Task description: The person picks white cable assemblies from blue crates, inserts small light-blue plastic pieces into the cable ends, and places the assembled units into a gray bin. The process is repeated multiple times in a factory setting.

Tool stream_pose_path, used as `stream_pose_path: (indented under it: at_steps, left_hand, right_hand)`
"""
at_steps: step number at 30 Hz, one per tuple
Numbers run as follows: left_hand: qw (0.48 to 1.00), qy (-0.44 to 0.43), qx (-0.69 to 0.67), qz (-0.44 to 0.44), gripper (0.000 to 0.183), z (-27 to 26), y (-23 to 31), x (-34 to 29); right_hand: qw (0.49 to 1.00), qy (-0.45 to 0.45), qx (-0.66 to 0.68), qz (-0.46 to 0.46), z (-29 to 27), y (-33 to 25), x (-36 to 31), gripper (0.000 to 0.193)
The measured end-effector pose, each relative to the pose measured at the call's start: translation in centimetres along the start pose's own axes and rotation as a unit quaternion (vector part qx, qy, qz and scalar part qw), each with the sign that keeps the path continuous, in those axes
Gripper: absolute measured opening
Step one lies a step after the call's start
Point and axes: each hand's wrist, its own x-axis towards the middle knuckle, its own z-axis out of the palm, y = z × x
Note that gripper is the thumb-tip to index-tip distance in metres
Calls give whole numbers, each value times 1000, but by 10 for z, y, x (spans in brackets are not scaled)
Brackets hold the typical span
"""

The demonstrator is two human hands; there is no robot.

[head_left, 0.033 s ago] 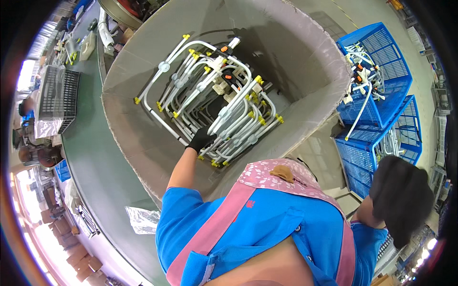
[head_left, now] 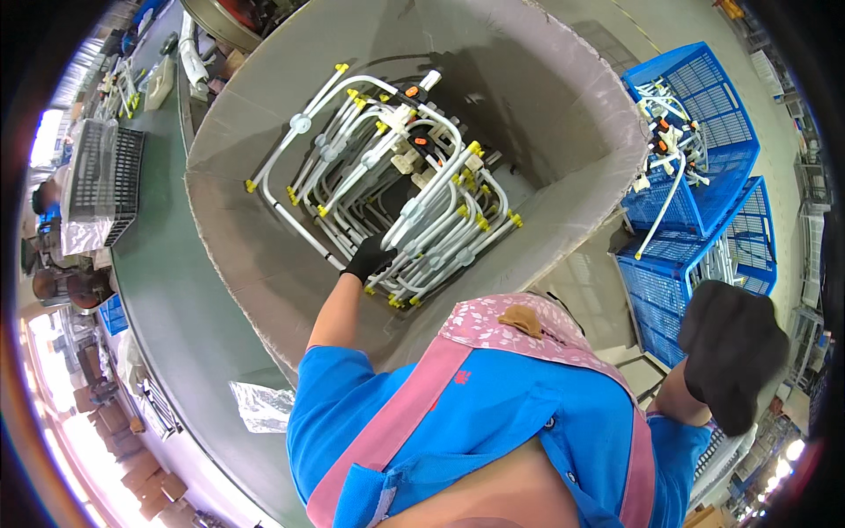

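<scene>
My left hand, in a black glove, reaches into a large grey box. Its fingers are closed around a white tube at the near side of a pile of bent tube frames. These frames have yellow end caps, and black-and-orange fittings show near the top of the pile. Raised at the right, close to the camera, is my right hand, also black-gloved. It looks curled into a fist, and nothing shows sticking out of it.
Blue plastic crates stand at the right, holding more white tube parts. Along the left runs a green-topped bench with a dark mesh basket and a clear plastic bag. The box's rim rises around the frames.
My right hand has shifted slightly to the left. My left hand keeps its place on the tube.
</scene>
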Motion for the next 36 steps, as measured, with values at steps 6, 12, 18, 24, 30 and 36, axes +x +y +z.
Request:
stream_pose_path:
  at_steps: [6, 12, 18, 24, 30, 36]
  left_hand:
    - [999, 1, 1, 36, 30, -1, -35, -3]
    - [999, 10, 15, 50, 41, 27, -49, -17]
    - [993, -92, -12, -75, 56, 98, -63, -59]
    - [973, -12, 232, 5, 61, 132, -103, -36]
    - [945, -186, 270, 2, 54, 140, -110, 7]
    - [953, -145, 260, 56, 44, 144, -71, 21]
  right_hand:
    - [978, 94, -75, 171, -9, 26, -41, 38]
    - [964, 107, -107, 220, -10, 33, -50, 40]
    - [950, 120, -132, 255, -12, 41, -54, 36]
    - [942, 108, -152, 280, -16, 49, -54, 36]
    - [935, 78, -168, 303, -16, 54, -53, 38]
    - [917, 116, -182, 335, -20, 46, -66, 40]
